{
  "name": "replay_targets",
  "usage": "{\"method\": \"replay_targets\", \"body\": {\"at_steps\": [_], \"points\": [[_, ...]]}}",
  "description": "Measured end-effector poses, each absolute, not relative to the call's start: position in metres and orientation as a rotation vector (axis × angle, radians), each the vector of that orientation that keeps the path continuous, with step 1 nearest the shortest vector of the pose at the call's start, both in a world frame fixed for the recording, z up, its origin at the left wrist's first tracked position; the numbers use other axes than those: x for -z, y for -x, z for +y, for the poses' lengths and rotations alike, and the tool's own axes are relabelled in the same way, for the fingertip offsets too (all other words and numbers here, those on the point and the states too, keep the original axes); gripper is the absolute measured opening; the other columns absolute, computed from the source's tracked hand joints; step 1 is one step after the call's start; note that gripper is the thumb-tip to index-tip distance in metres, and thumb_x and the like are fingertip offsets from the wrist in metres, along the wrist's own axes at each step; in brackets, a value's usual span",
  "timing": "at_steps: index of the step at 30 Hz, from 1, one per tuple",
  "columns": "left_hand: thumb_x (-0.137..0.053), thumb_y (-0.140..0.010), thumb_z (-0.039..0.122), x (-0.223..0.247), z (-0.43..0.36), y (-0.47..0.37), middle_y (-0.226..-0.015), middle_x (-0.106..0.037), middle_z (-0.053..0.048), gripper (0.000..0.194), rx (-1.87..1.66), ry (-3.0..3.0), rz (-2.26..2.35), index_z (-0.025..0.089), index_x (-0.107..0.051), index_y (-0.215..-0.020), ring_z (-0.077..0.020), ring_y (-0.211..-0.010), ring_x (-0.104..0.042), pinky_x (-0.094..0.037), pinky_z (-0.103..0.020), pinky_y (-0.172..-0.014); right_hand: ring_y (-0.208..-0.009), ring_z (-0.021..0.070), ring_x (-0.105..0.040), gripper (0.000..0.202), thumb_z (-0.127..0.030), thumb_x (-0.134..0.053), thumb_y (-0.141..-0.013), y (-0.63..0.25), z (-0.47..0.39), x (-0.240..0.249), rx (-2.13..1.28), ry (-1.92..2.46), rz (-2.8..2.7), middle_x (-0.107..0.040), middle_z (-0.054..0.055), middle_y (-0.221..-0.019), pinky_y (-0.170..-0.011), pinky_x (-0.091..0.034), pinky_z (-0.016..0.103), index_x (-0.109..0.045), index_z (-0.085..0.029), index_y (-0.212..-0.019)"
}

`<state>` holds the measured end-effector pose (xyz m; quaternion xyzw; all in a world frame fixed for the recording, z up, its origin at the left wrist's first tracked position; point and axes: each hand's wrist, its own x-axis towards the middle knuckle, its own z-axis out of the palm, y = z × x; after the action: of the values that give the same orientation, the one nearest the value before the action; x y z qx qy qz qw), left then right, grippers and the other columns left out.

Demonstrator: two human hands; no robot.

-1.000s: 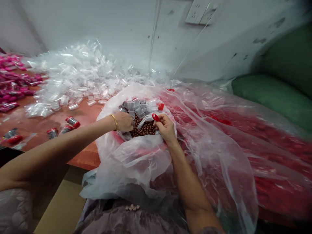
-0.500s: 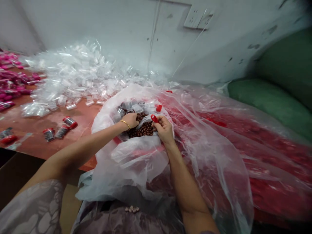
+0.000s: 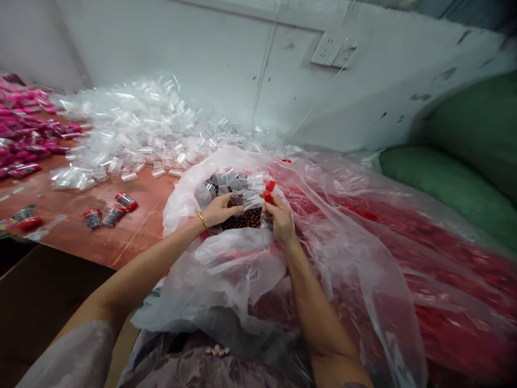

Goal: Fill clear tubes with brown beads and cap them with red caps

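Observation:
In an open white plastic bag lie many dark brown beads, with small clear plastic containers at the far side of the opening. My left hand, with a gold bangle at the wrist, is closed on a small clear container just above the beads; some dark beads seem to show inside it. My right hand pinches a red cap at the bag's right side. Another red cap is right behind it.
Clear containers are heaped along the wall, with pink items at far left. Several filled, red-capped containers lie on the reddish table. A large clear bag of red pieces spreads right, beside green sacks.
My left hand has come up out of the beads and now shows a clear container in its fingers. My right hand keeps the red cap. The view has shifted slightly.

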<state>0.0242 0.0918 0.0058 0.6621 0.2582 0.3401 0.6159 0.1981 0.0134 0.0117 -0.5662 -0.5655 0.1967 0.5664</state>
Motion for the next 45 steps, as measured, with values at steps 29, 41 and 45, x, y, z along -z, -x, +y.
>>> {"method": "replay_targets", "body": {"at_steps": [29,41,45], "points": [[-0.054,-0.06,0.026,-0.028,0.089,-0.011,-0.046,-0.054,0.002,0.014,-0.379,-1.339,0.5,0.017,-0.048,-0.068,-0.0074,-0.033,-0.041,-0.035,-0.019,-0.033,-0.051,0.0074,-0.046,0.031,-0.037,-0.079,-0.057,-0.174,0.036,-0.035,-0.969,1.268,-1.43,-0.056,-0.004,-0.064,-0.044,-0.04,0.02,-0.064,-0.018,-0.076],[-0.058,-0.059,0.013,-0.022,0.092,-0.017,-0.054,-0.055,0.007,0.023,-0.581,-1.391,0.455,0.015,-0.049,-0.081,-0.0057,-0.042,-0.049,-0.042,-0.017,-0.044,-0.073,0.015,-0.058,0.038,-0.052,-0.047,-0.088,-0.173,0.029,-0.021,-0.558,1.336,-1.442,-0.062,0.003,-0.087,-0.066,-0.053,0.029,-0.064,-0.024,-0.107],[-0.06,-0.063,0.015,-0.022,0.089,-0.016,-0.051,-0.054,0.007,0.023,-0.624,-1.462,0.505,0.014,-0.05,-0.084,-0.0059,-0.039,-0.049,-0.039,-0.017,-0.041,-0.101,0.0207,-0.059,0.036,-0.036,-0.044,-0.092,-0.17,0.025,-0.022,-0.3,1.387,-1.707,-0.066,0.005,-0.103,-0.093,-0.047,0.037,-0.063,-0.027,-0.121]]}}
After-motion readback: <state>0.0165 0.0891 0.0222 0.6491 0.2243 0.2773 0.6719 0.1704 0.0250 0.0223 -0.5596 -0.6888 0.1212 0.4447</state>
